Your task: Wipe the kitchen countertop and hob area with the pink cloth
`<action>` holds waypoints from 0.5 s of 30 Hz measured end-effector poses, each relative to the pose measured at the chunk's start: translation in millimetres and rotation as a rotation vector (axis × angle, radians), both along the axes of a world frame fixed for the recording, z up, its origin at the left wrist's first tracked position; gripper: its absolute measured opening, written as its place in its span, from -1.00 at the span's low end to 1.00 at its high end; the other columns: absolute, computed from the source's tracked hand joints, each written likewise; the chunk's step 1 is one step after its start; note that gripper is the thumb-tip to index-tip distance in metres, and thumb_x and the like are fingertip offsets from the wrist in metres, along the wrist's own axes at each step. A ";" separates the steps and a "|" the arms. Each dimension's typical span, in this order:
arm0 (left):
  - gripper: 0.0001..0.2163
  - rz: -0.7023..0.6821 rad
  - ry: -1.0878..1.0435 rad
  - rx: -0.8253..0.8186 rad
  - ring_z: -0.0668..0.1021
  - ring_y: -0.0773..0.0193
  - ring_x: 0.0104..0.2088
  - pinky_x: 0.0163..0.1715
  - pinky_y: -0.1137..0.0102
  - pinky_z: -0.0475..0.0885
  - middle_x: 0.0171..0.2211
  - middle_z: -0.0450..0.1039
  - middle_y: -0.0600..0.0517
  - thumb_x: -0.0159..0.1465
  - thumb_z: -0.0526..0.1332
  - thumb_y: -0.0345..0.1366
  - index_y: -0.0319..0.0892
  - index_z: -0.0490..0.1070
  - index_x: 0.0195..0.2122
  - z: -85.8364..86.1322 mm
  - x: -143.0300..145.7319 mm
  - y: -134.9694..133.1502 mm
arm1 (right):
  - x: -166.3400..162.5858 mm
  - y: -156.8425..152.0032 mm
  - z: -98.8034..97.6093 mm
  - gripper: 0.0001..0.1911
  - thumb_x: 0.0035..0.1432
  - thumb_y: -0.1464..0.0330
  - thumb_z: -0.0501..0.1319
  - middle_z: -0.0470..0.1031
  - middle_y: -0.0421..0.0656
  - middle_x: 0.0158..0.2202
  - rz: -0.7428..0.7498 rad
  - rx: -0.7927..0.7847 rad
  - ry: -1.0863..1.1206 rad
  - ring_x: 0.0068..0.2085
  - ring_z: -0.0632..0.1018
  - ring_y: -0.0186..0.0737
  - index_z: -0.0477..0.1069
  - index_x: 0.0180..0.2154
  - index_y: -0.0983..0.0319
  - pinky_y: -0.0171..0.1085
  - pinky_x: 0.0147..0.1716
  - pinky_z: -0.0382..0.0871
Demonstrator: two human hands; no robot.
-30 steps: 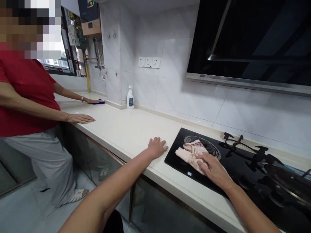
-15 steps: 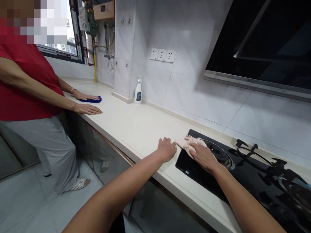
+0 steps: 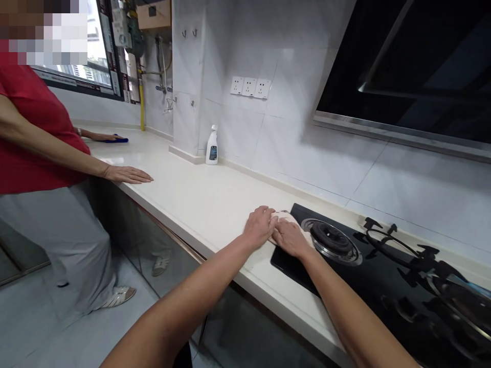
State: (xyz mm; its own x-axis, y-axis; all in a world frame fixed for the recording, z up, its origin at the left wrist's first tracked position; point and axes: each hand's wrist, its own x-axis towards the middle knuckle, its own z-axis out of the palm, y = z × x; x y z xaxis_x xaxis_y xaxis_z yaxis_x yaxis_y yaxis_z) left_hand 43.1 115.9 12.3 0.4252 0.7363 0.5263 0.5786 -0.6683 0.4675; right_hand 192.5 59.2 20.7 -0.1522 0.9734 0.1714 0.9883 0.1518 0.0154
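Note:
A pale pink cloth [image 3: 287,219] lies bunched at the left edge of the black gas hob [image 3: 330,276], partly over the counter. My right hand [image 3: 292,237] is closed on it, pressing it down from above. Right beside it, my left hand [image 3: 260,226] grips the cloth's left side with bent fingers. The two hands touch, and they hide much of the cloth. Just right of the cloth sits a round burner [image 3: 332,239] with its metal ring bare.
A pan support [image 3: 399,250] rests on the hob's far side. Against the wall stands a white spray bottle [image 3: 211,148]. On the left, a person in a red top [image 3: 42,122] leans over the counter [image 3: 184,199], one hand on a blue cloth [image 3: 117,139]. A dark range hood [image 3: 406,66] hangs above.
My right hand has slid left with the cloth, off the burner, to meet my left hand, which now holds the cloth too. The other person's blue cloth has moved farther back.

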 end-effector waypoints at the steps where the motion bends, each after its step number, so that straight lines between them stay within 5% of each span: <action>1: -0.65 -0.030 -0.012 -0.033 0.43 0.14 0.20 0.23 0.26 0.29 0.19 0.43 -0.08 0.50 -0.02 -0.17 -0.12 0.42 0.17 1.1 -0.4 1.4 | -7.2 -4.4 0.4 -0.48 0.45 0.21 -0.17 0.34 0.03 0.32 0.049 -0.003 0.011 0.34 0.29 -0.08 0.25 0.29 0.19 -0.02 0.28 0.11; 7: -0.59 -0.110 0.067 -0.138 0.55 0.13 0.02 0.06 0.31 0.41 0.00 0.59 -0.03 0.49 -0.08 -0.13 -0.11 0.56 -0.02 2.6 -6.4 8.2 | -32.7 -25.6 -3.7 -0.50 0.44 0.26 -0.14 0.33 0.06 0.32 0.163 0.005 0.082 0.31 0.30 -0.06 0.23 0.29 0.23 0.02 0.29 0.06; 15: -0.51 -0.209 0.278 -0.220 0.49 0.05 0.13 0.13 0.18 0.37 0.15 0.51 0.01 0.48 -0.15 0.02 -0.01 0.53 0.05 10.8 -18.7 -3.9 | -41.7 -47.4 -9.7 -0.52 0.32 0.30 0.02 0.36 -0.05 0.28 0.125 0.097 0.244 0.24 0.33 -0.07 0.33 0.23 0.11 -0.03 0.27 0.11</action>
